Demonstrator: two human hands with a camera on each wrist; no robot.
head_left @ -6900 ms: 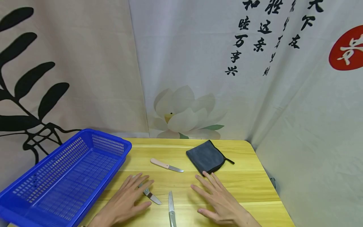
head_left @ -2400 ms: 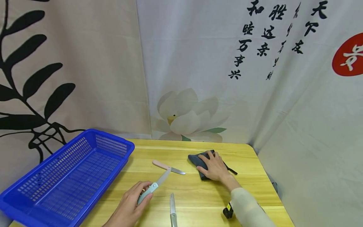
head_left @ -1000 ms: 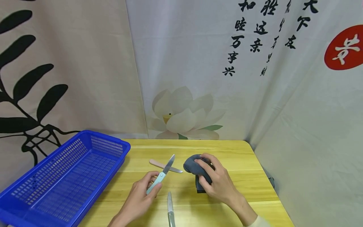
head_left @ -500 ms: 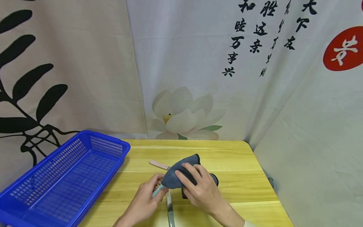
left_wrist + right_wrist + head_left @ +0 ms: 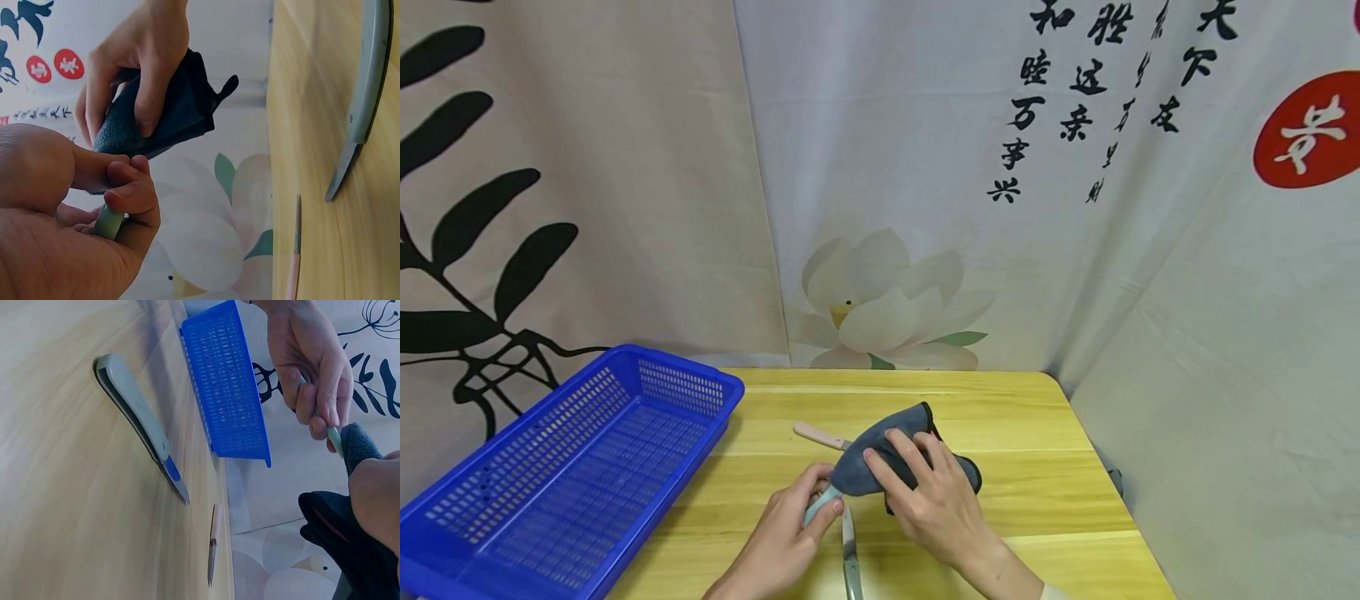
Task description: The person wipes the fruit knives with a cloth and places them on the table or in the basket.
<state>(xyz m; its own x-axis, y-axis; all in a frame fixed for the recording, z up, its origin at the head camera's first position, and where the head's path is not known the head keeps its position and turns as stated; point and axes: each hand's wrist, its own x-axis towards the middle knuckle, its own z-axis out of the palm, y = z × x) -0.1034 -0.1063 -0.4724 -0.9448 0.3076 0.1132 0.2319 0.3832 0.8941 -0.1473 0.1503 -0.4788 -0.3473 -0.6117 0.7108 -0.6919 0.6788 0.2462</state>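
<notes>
My left hand [image 5: 778,529] pinches the pale blue-green handle [image 5: 823,505] of an open folding knife, held above the table. Its blade is hidden inside a dark blue-grey cloth [image 5: 868,454] with black edging. That cloth is gripped from the right by my right hand [image 5: 936,500], folded about the blade close to the handle. A black loop hangs from the cloth in the left wrist view. Below the hands lies a second folding knife [image 5: 852,571] with a grey-green handle, blade out. Behind them rests a pink-handled knife [image 5: 817,433], its blade mostly covered by the cloth in the head view.
A blue plastic basket [image 5: 598,475] with meshed sides stands at the left of the wooden table [image 5: 1037,492]. Pale curtains [image 5: 880,167] with printed leaves, a flower and characters hang behind and to the right.
My left hand has picked up the pale blue-green knife from the table. My right hand has lifted the cloth, brought it left and folded it over the blade. Over the last half second, little has moved.
</notes>
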